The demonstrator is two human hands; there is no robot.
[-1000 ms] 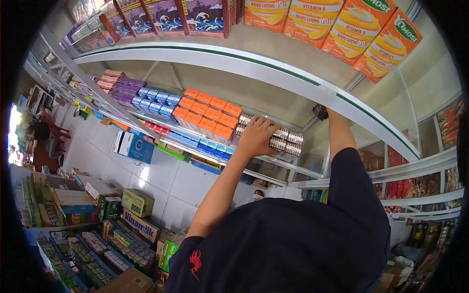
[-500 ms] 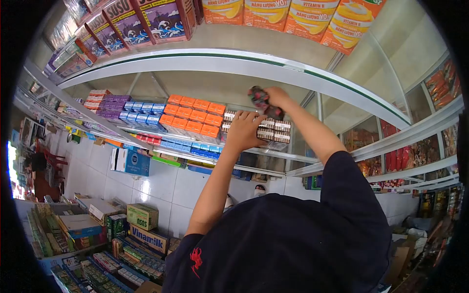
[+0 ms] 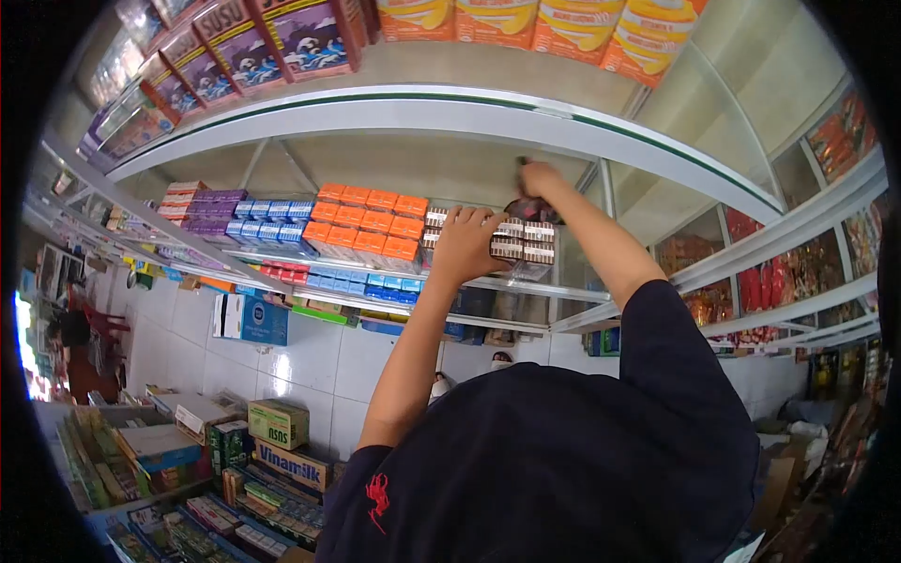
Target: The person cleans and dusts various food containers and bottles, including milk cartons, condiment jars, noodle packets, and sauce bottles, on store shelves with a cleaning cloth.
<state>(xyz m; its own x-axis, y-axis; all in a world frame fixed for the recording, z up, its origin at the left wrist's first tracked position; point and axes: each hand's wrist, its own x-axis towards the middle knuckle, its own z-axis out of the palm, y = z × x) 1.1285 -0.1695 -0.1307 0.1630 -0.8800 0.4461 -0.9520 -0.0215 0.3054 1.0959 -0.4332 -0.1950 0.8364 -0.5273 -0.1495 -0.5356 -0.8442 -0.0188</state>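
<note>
L hand (image 3: 466, 246) flat, fingers spread, on stacked brown-white small cartons (image 3: 537, 242) mid-frame; R hand (image 3: 542, 180) clamped on small dark pack (image 3: 531, 208) just above.

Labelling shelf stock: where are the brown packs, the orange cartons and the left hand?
brown packs (image 3: 537, 242), head view, right end.
orange cartons (image 3: 371, 225), head view, block's middle.
left hand (image 3: 466, 246), head view, its back.

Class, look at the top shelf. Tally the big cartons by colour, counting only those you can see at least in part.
Orange cartons: 4
Purple cartons: 4
Total: 8
</note>
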